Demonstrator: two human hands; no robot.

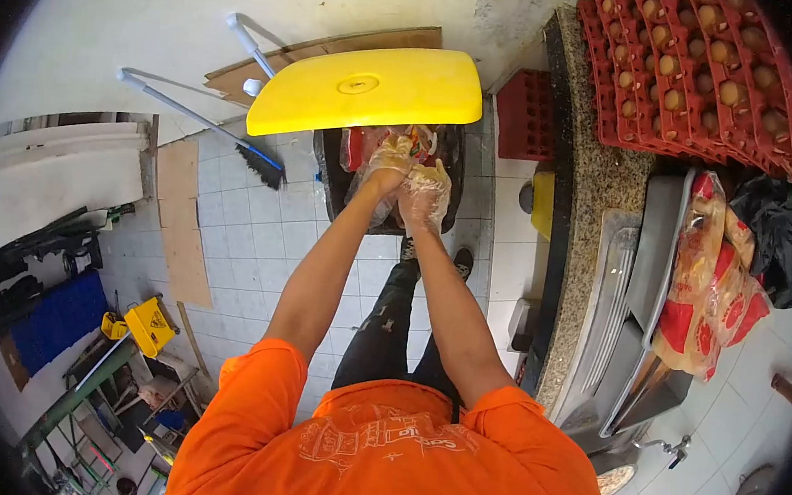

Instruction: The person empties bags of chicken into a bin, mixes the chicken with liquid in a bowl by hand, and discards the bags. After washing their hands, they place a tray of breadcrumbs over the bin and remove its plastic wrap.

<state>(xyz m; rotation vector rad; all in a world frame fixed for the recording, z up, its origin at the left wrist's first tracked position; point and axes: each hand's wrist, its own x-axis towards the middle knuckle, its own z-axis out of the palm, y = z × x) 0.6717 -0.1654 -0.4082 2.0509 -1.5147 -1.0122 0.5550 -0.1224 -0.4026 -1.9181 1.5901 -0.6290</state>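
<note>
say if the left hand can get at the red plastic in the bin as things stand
Probably yes: the lid is up, the left hand is over the open bin, and nothing visible blocks its way to the red plastic.

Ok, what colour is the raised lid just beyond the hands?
The raised lid is bright yellow, seen best in the head view.

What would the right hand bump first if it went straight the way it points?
The right hand would probably meet the yellow lid first. Depth is unclear, though: if it points downward, it might touch the plastic in the bin instead.
</note>
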